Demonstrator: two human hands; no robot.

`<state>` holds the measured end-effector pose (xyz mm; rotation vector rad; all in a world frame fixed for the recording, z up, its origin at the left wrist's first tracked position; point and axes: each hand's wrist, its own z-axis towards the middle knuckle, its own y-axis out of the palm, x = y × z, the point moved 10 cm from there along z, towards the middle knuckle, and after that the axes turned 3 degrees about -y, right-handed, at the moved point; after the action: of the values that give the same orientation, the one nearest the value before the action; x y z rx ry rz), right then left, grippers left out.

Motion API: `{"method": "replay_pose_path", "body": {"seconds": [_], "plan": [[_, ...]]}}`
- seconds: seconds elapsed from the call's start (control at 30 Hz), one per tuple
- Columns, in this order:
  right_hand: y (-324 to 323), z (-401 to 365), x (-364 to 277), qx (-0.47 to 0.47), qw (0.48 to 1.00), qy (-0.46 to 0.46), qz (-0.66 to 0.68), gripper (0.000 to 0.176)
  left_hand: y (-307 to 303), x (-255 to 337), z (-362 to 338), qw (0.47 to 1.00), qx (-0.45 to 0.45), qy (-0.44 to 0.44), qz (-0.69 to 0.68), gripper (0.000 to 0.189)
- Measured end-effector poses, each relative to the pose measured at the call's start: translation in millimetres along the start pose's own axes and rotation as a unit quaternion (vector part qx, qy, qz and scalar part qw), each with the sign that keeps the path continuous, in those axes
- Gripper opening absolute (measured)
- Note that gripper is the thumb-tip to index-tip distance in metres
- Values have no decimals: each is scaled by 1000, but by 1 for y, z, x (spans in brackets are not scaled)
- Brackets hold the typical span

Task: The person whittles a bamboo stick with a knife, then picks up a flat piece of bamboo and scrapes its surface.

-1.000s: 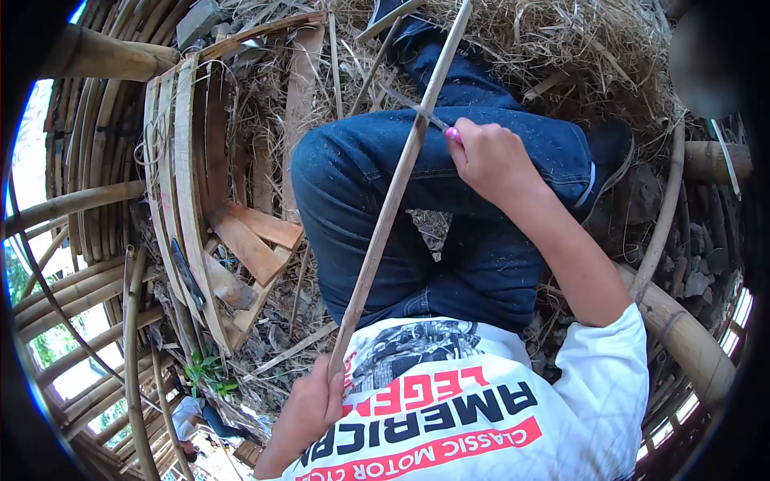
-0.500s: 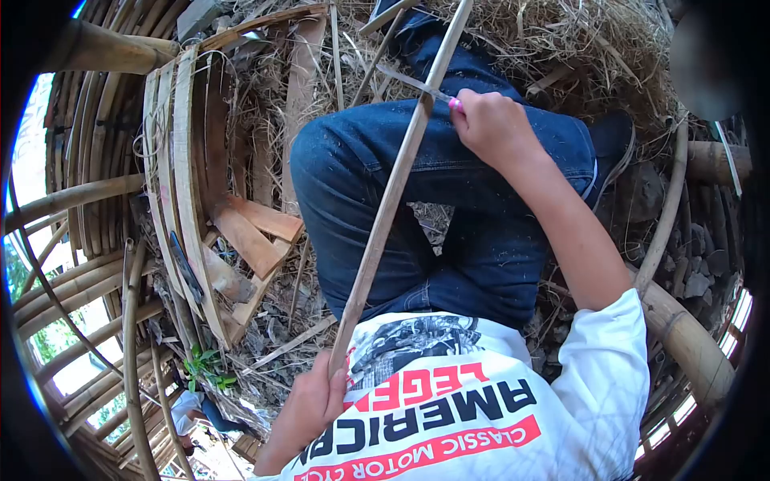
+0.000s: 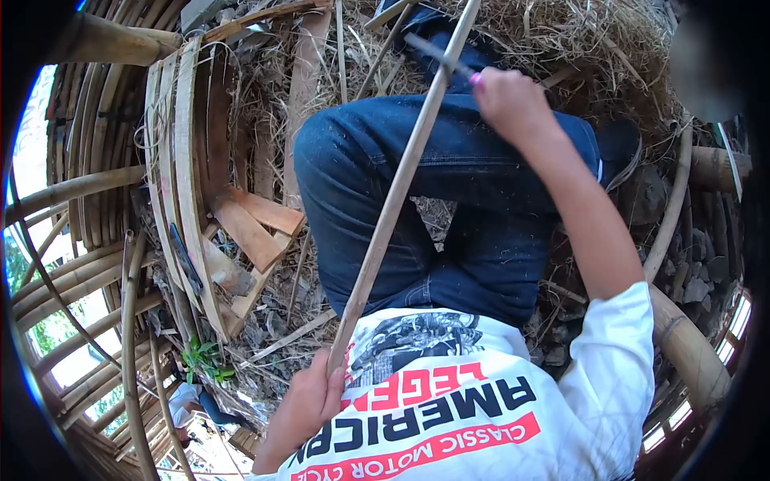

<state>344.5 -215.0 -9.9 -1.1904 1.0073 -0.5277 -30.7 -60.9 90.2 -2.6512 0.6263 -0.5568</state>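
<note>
A long, narrow wooden strip (image 3: 397,184) runs slantwise from my belly up past my bent knee. My left hand (image 3: 311,394) is closed around its near end, against my shirt. My right hand (image 3: 515,104) grips a knife (image 3: 425,46) by its pink handle. The blade crosses the strip near its far end and is smeared by motion; how deep it bites cannot be made out. Beneath the strip is my jeans-covered leg (image 3: 361,148).
Wooden boards (image 3: 186,192) stand at the left, with short wood offcuts (image 3: 249,232) beside them. Dry straw (image 3: 561,36) and shavings cover the ground ahead. Bamboo poles (image 3: 682,341) lie at the right. Another person (image 3: 188,401) is at lower left, beyond a bamboo frame (image 3: 132,345).
My right hand and the knife have moved up and slightly right, farther along the strip from my body. The left hand keeps its hold, almost still.
</note>
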Motion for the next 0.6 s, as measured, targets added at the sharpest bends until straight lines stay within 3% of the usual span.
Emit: {"method": "replay_pose_path", "body": {"seconds": [0.07, 0.2, 0.27, 0.33, 0.4, 0.43, 0.5, 0.6], "plan": [[-8, 3, 5, 29, 999, -12, 30, 24, -3, 7, -1, 1000, 9, 27, 3, 16], [2, -15, -28, -44, 995, -83, 24, 31, -1, 5, -1, 1000, 5, 18, -6, 16], [6, 1, 17, 10, 1000, -10, 15, 29, -2, 13, 3, 1000, 16, 25, -8, 16], [-1, 1, 21, 29, 999, -15, 40, 29, -9, 18, 3, 998, 45, 51, 20, 15], [-12, -13, 21, 67, 988, 15, 140, 28, -18, 25, 0, 988, 101, 96, 72, 13], [-16, -26, 14, 74, 977, 27, 198, 24, -20, 22, 3, 990, 104, 78, 61, 12], [-25, -59, -2, 105, 934, 37, 340, 13, -24, 24, 9, 985, 134, 98, 44, 12], [-3, -109, -21, 75, 874, 81, 473, 11, -33, 29, 12, 978, 162, 128, 34, 14]]}}
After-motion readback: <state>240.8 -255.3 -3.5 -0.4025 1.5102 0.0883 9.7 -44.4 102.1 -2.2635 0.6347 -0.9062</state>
